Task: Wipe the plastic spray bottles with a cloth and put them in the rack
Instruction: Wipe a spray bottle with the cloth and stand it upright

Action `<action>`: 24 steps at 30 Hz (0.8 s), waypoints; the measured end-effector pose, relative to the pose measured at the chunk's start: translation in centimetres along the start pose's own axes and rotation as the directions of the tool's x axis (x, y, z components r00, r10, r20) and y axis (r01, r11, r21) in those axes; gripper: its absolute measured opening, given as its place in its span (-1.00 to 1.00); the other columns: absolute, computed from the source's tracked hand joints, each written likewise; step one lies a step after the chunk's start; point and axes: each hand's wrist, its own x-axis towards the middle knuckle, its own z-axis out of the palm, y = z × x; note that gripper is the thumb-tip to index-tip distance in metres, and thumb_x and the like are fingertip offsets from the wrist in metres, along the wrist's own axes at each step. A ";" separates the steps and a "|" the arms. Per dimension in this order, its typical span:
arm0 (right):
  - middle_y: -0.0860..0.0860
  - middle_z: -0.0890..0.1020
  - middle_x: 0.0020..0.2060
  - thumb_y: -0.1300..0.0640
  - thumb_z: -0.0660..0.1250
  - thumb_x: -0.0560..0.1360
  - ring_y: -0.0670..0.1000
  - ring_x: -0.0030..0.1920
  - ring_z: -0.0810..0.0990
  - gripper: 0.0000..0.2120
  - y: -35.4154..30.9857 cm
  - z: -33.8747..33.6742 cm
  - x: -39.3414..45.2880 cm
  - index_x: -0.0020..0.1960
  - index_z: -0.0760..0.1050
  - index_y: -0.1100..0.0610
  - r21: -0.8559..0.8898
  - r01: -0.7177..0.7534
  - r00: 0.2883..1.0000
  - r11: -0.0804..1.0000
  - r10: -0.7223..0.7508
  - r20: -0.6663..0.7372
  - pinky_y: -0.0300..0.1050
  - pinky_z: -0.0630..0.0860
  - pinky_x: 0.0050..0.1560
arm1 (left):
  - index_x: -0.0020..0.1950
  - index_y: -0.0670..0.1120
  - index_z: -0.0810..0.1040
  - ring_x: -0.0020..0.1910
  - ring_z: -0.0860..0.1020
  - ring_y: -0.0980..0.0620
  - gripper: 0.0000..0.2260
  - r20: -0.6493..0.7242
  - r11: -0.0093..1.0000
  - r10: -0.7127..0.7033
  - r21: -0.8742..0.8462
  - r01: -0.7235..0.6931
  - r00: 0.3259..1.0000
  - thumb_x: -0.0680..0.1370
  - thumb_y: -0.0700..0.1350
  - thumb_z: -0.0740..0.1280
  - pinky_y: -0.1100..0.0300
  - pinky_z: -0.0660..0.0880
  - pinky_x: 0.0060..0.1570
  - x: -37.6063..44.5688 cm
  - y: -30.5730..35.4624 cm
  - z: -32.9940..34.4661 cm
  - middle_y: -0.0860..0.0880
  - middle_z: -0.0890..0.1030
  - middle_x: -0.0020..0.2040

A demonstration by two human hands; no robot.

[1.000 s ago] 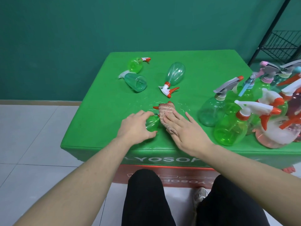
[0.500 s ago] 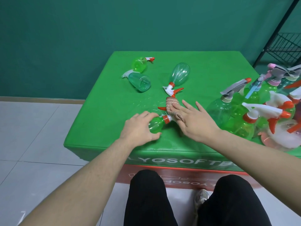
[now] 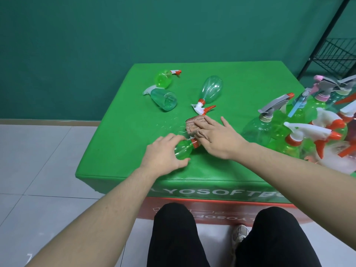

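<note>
- Green worktop (image 3: 119, 151) spreads across the view, a low padded block with the person seated at its near edge, so everything sits within arm's reach.
- Black wire rack (image 3: 335, 53) stands off at the far right, behind the worktop corner; that's where wiped bottles belong, and from here I can't tell what it holds.
- Crowd of upright spray bottles (image 3: 300, 132) packs the right side, close by the rack.
- Three loose bottles lie on their sides at the far left: a teal egg-shaped bottle (image 3: 211, 89), a teal cone bottle (image 3: 163, 98), a lime round bottle (image 3: 163, 79).
- Left hand (image 3: 161, 155) curls over the small green spray bottle (image 3: 184, 149), pinning it flat near the front edge so it can't roll under the rubbing.
- Right hand (image 3: 217, 137) presses the brown cloth (image 3: 194, 125) down on the bottle's nozzle end, fingers mostly straight, spreading pressure over the trigger head.
- Orange collar (image 3: 195, 143) peeks out between both hands.
</note>
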 end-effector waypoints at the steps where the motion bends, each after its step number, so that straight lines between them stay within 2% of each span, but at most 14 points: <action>1: -0.12 0.08 0.63 -0.13 -0.10 0.71 -0.02 0.64 -0.08 -0.50 0.2 -0.3 -0.4 0.61 0.20 -0.09 -0.017 0.003 1.000 1.000 -0.003 0.008 0.28 -0.19 0.59 | 0.49 0.16 0.34 0.29 0.47 0.06 -0.35 -0.004 1.000 -0.002 -0.004 0.002 1.000 0.47 0.37 0.37 0.07 0.49 0.22 0.0 0.0 0.0 0.13 0.48 0.38; 6: -0.06 0.18 0.62 -0.13 -0.07 0.70 0.03 0.63 0.03 -0.47 0.4 -1.2 -1.2 0.59 0.26 0.05 -0.056 -0.017 1.000 0.998 0.019 0.025 0.21 -0.13 0.61 | 0.50 0.16 0.33 0.30 0.46 0.07 -0.35 -0.001 1.000 0.023 0.006 -0.023 1.000 0.48 0.38 0.34 0.07 0.47 0.23 -0.3 -0.1 0.1 0.13 0.46 0.40; 11: -0.04 0.33 0.55 -0.09 -0.02 0.70 -0.01 0.59 0.13 -0.51 -0.4 -0.7 -0.5 0.50 0.41 0.09 -0.028 0.003 1.000 1.000 -0.003 0.028 0.24 -0.12 0.59 | 0.52 0.14 0.33 0.34 0.43 0.08 -0.35 -0.018 0.998 0.066 0.023 -0.065 0.998 0.50 0.37 0.33 0.08 0.43 0.28 -0.7 0.1 0.2 0.13 0.45 0.42; 14: -0.02 0.38 0.52 -0.09 -0.03 0.71 0.01 0.57 0.18 -0.51 -0.9 -0.5 0.7 0.51 0.40 0.09 -0.002 -0.011 0.999 1.000 0.011 0.043 0.25 -0.10 0.59 | 0.52 0.14 0.32 0.35 0.41 0.07 -0.34 -0.019 0.997 0.068 0.026 -0.068 0.998 0.50 0.37 0.33 0.05 0.43 0.31 -0.7 0.0 0.3 0.12 0.45 0.42; 19: -0.01 0.33 0.55 -0.09 -0.04 0.71 0.06 0.61 0.11 -0.50 -2.3 -0.4 2.3 0.56 0.31 0.05 0.032 -0.032 0.996 0.999 0.029 0.081 0.25 -0.15 0.59 | 0.51 0.13 0.33 0.37 0.40 0.06 -0.34 -0.014 0.998 0.046 0.032 -0.046 0.999 0.49 0.37 0.33 0.03 0.42 0.31 -0.8 -0.1 0.5 0.12 0.45 0.43; 24: 0.04 0.22 0.60 -0.10 -0.05 0.70 0.14 0.63 0.01 -0.46 -2.1 -0.6 1.6 0.58 0.29 0.12 -0.082 -0.058 0.993 0.995 0.065 0.098 0.29 -0.16 0.59 | 0.50 0.14 0.34 0.36 0.40 0.06 -0.36 -0.010 0.999 0.037 0.026 -0.037 0.999 0.49 0.37 0.34 0.05 0.42 0.30 -0.7 0.1 0.2 0.12 0.44 0.42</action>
